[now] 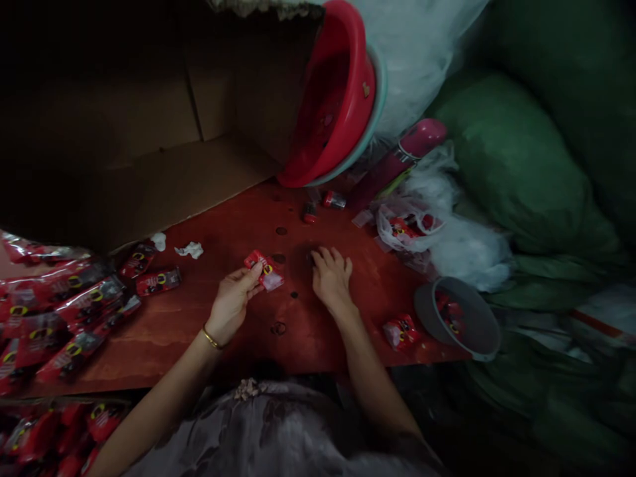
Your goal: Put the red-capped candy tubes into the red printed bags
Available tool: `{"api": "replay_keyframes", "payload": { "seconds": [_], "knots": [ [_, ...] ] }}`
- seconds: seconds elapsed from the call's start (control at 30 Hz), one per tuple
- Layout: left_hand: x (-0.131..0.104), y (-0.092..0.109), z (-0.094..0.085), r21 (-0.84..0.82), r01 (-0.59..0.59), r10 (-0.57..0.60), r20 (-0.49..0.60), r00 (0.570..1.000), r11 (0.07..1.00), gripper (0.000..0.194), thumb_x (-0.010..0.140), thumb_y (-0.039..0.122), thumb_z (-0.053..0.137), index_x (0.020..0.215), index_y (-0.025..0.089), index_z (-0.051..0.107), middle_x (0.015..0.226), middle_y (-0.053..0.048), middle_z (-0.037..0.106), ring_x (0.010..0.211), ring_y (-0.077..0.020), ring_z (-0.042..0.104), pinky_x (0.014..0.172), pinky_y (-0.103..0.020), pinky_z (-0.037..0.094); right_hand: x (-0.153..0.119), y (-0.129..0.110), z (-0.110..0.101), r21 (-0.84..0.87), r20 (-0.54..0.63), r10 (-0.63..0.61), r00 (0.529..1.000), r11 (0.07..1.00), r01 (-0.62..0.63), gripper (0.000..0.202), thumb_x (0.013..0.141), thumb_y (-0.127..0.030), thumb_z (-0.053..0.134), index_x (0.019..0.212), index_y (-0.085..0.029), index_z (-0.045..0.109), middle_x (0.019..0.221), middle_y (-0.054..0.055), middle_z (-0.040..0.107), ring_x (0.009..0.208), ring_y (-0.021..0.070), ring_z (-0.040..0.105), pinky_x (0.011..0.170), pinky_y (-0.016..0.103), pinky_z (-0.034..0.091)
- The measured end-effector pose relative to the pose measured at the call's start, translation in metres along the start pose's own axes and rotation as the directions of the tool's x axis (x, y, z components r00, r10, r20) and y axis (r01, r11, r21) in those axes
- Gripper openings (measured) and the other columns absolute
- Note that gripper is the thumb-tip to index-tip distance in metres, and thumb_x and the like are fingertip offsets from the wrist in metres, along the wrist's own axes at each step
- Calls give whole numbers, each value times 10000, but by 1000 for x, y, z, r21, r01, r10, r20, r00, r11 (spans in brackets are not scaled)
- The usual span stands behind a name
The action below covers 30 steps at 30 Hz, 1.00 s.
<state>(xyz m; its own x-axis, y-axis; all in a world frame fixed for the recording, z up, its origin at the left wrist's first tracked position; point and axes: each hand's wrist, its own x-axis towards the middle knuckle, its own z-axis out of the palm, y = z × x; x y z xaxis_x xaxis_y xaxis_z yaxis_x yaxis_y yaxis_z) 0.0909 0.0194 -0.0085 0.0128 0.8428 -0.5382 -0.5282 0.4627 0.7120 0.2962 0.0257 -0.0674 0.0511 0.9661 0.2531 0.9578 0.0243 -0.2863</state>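
Between the fingers of my left hand [233, 301] is a small red packet [271, 275] with a yellow mark and a clear lower end. My right hand [332, 277] lies low over the red tabletop [318, 344], to the right of the packet. Its fingers are bent and apart, and a small dark object [311, 260] shows at its left fingertips; whether they grip it is unclear. Beyond the hands lie two small red and black items, one of them a little cylinder [334, 200].
Many red packets [74, 298] are heaped at left, below a large open cardboard box [223, 172]. Behind stand a red basin [358, 99] and a pink flask [422, 138]. At right are a plastic bag [462, 252], a grey bucket [424, 308] and another red packet [401, 331].
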Motion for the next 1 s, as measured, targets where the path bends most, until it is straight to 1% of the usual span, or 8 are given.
{"api": "replay_keyframes", "payload": {
  "seconds": [0.13, 0.27, 0.33, 0.43, 0.57, 0.77, 0.93, 1.0],
  "knots": [
    [-1, -1, -4, -23, 89, -88, 31, 996, 996, 394, 443, 356, 867, 672, 146, 623, 684, -10, 681, 617, -118, 617, 639, -243, 469, -30, 12, 1, 84, -14, -179, 984, 980, 179, 489, 751, -6, 368, 1070, -253, 645, 1336, 22, 517, 1334, 262, 301, 1054, 557, 213],
    [0, 0, -7, -12, 91, -91, 21, 996, 996, 412, 461, 368, 861, 715, 147, 623, 690, -15, 684, 606, -120, 618, 622, -240, 469, -50, 20, 2, 144, -222, -1, 975, 989, 34, 299, 871, -200, 416, 1087, -157, 618, 1127, 115, 641, 1085, 233, 534, 929, 418, 406],
    [0, 0, -7, -8, 81, -80, 10, 997, 997, 427, 452, 375, 864, 718, 148, 618, 681, -10, 680, 600, -118, 616, 609, -233, 468, -50, 19, 4, 154, -254, 78, 964, 987, -39, 337, 884, -348, 462, 1082, -117, 608, 1006, 133, 670, 936, 233, 575, 842, 380, 446],
    [-2, 1, -6, -8, 74, -74, 10, 997, 997, 432, 452, 380, 863, 717, 152, 609, 677, -1, 678, 595, -112, 614, 595, -224, 467, -41, 8, 3, 91, -192, 50, 980, 995, -32, 484, 860, -458, 487, 1178, -98, 550, 1125, 160, 621, 1007, 271, 540, 862, 401, 423],
    [-6, 2, -9, -3, 67, -67, 8, 998, 998, 429, 462, 387, 857, 715, 155, 601, 678, -4, 678, 593, -112, 616, 593, -224, 470, -26, -3, -1, 11, -83, -30, 996, 999, 31, 552, 846, -463, 488, 1272, -112, 477, 1302, 161, 511, 1134, 313, 460, 916, 443, 376],
    [-5, 1, -11, -5, 59, -59, -6, 998, 998, 450, 443, 400, 861, 731, 154, 618, 690, -12, 679, 592, -114, 613, 597, -230, 470, -23, 2, 9, 23, -6, -120, 993, 992, 120, 412, 857, -326, 475, 1200, -109, 543, 1173, 166, 607, 1005, 280, 532, 862, 422, 405],
    [-6, -1, -7, 2, 73, -73, 18, 997, 997, 439, 458, 410, 856, 726, 146, 628, 683, -14, 677, 598, -113, 612, 595, -225, 469, -36, -4, 0, 362, -78, -33, 996, 930, 59, 334, 869, -281, 396, 1092, -135, 597, 969, 128, 682, 823, 220, 619, 753, 351, 495],
    [-8, -1, -5, 18, 60, -60, 13, 998, 998, 443, 448, 419, 856, 704, 144, 622, 673, -14, 672, 592, -110, 607, 592, -223, 467, -47, -12, -13, 564, 6, 49, 999, 825, -44, 323, 877, -311, 402, 1082, -158, 599, 856, 85, 696, 681, 183, 630, 634, 305, 510]
  ]
}}
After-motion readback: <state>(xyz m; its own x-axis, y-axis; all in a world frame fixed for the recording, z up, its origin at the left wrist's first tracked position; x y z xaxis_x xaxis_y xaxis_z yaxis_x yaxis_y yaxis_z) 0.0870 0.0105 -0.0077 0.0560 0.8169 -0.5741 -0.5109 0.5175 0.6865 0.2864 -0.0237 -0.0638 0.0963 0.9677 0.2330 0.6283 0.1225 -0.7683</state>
